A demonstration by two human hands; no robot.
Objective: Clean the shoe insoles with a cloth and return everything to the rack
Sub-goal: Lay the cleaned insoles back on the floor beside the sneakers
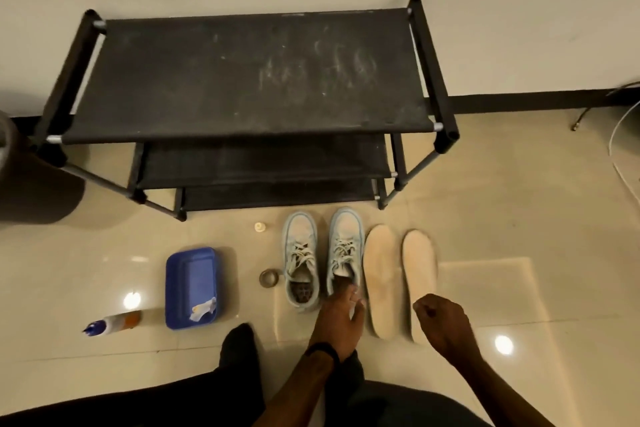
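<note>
While a person looks down at a glossy tiled floor [519, 218], a black three-tier shoe rack [242, 80] stands against the far wall, its dusty top shelf bare. Near the rack's foot sit two pale blue lace-up sneakers side by side, the left sneaker [300, 260] and the right sneaker [344, 250], toes pointing far. Just right of them lie two tan insoles, the inner insole [382, 277] and the outer insole [419, 270], flat and parallel, close together but apart. The left hand [341, 319], a dark band at its wrist, rests at the heel of the right sneaker with fingers curled over the rim; whether it truly grips is hard to tell. The right hand [441, 319] hovers over the near end of the outer insole, loosely fisted and holding nothing visible. Left of the sneakers are a roll of tape [269, 277], a small bottle cap [259, 227], a blue tray [192, 288] holding a crumpled white cloth [203, 309], and a spray bottle [114, 322] lying on its side. Likely risks: the capless-looking bottle leaking onto the slick floor, or a reaching arm nudging an insole out of line.
</note>
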